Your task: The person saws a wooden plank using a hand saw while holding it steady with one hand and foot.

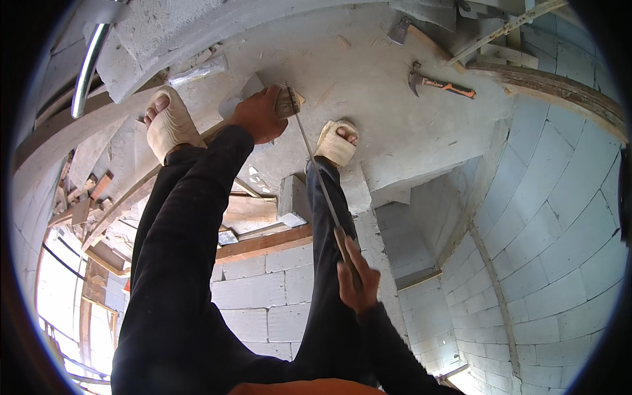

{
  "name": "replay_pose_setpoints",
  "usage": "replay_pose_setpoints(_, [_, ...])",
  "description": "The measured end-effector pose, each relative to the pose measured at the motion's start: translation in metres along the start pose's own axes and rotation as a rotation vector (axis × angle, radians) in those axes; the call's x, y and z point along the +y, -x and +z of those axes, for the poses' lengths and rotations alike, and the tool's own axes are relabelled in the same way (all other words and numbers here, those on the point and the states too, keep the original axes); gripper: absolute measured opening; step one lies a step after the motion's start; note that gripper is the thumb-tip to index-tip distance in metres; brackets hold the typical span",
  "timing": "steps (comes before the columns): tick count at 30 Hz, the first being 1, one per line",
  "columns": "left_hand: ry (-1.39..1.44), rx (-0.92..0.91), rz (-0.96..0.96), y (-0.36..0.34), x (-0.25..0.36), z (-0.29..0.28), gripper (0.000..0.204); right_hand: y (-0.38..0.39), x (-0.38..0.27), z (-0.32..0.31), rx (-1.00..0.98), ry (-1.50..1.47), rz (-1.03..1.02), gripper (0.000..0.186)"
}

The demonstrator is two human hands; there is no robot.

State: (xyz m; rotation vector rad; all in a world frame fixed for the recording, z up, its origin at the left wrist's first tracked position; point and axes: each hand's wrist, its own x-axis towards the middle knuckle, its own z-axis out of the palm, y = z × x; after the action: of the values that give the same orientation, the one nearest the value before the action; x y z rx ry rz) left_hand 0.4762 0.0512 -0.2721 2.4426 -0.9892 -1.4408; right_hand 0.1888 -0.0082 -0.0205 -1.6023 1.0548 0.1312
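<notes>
My left hand (257,115) grips a wooden board (286,102) near its end, with a grey block (247,89) beneath and behind it. My right hand (357,283) is closed on the handle of a long saw (320,180). The narrow blade runs up from my right hand to the board's end, just right of my left fingers. My two feet, in cream open-toed slippers (171,131), are on either side of that end of the board.
On the concrete floor (375,108) lie a hammer (441,84) and a hatchet (399,31). A stepped opening (411,230) drops away at the right beside block walls (546,217). Scrap wood (85,204) is piled at the left; a curved timber (553,89) spans the upper right.
</notes>
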Motion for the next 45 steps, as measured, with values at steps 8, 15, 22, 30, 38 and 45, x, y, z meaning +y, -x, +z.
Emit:
replay_pose_setpoints(8, [0.021,0.041,0.07,0.009,-0.012,0.014,0.06,0.027,0.01,0.009,0.071,-0.173,0.014,0.051])
replay_pose_setpoints(15, [0.078,-0.002,0.096,-0.013,0.001,0.002,0.058,-0.116,0.028,0.056,0.063,0.223,-0.169,0.048])
replay_pose_setpoints(22, [0.062,0.019,0.084,0.0,-0.019,0.004,0.064,-0.09,0.015,0.043,-0.051,0.187,-0.019,0.068])
replay_pose_setpoints(30, [0.073,0.02,0.089,0.0,-0.019,0.001,0.066,-0.086,0.052,0.068,-0.029,0.091,-0.046,0.058])
replay_pose_setpoints(38, [-0.063,-0.205,0.117,-0.005,0.01,-0.028,0.055,-0.007,-0.035,0.011,-0.086,0.21,-0.141,0.045])
replay_pose_setpoints(45, [0.11,-0.048,0.072,-0.011,-0.007,0.001,0.053,-0.134,-0.044,0.064,-0.138,0.143,0.253,0.034])
